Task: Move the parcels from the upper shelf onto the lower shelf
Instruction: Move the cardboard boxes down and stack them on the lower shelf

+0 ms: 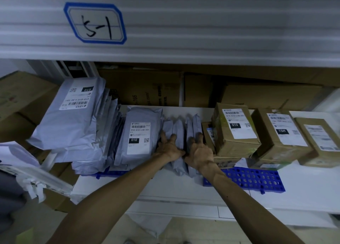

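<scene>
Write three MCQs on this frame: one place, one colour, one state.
1. Where do the upright grey mailers stand?
A. On top of the cardboard boxes
B. Between the 010-labelled mailer and the cardboard boxes
C. On the floor

2. What colour is the perforated mat on the shelf?
A. Red
B. Green
C. Blue

3. What are the hands doing?
A. The left hand and right hand both touch the upright grey mailers
B. Both hang free
C. Each lifts a box

Answers: 1 B, they stand on edge in the gap between the two; 2 C, its blue grid shows at the shelf's front; 3 A, the fingers of both lie on the mailers.
</scene>
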Demonstrator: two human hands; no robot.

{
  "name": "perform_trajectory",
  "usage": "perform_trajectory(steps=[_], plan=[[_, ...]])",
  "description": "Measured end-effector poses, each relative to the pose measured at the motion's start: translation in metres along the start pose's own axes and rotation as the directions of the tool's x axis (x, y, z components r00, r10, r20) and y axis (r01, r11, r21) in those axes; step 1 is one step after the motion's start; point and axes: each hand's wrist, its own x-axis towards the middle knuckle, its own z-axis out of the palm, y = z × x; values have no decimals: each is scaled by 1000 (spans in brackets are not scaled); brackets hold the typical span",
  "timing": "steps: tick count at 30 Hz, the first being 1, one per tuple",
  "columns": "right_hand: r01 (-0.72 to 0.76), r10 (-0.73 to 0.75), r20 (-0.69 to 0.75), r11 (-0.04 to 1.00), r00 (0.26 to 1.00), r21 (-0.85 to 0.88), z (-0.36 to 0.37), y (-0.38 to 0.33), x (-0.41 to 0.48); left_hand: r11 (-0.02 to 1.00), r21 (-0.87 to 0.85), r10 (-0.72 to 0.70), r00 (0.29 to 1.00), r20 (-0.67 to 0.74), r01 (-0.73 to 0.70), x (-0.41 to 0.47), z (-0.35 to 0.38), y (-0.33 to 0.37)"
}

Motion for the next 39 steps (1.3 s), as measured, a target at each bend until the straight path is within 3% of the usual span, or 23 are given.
perform_trajectory(steps=[9,16,26,29,32,35,37,39], plan=[[-40,40,-24,999,999,14,9,-8,0,998,-54,17,993,-113,-24,-3,0,-3],[-17,21,-76,998,997,53,18,-5,5,995,76,77,979,-190,-63,-18,-39,21],[-59,59,25,998,998,33,8,-7,6,989,4,141,949,-283,-145,-50,-87,15],[-10,13,-76,999,997,42,-4,-12,6,981,-85,139,933,-332,-176,-62,-95,4],[154,-118,-286,982,951,107,-22,-22,10,957,-186,138,911,-388,-224,-70,-104,-12],[293,-102,-356,792,929,536,-41,-38,8,892,-340,138,895,-424,-298,-75,-112,-30],[223,-39,-249,590,968,776,-53,-50,2,831,-452,124,900,-418,-324,-80,-116,-41],[144,-29,-145,411,989,900,-60,-62,-1,772,-540,109,907,-407,-335,-83,-119,-50]])
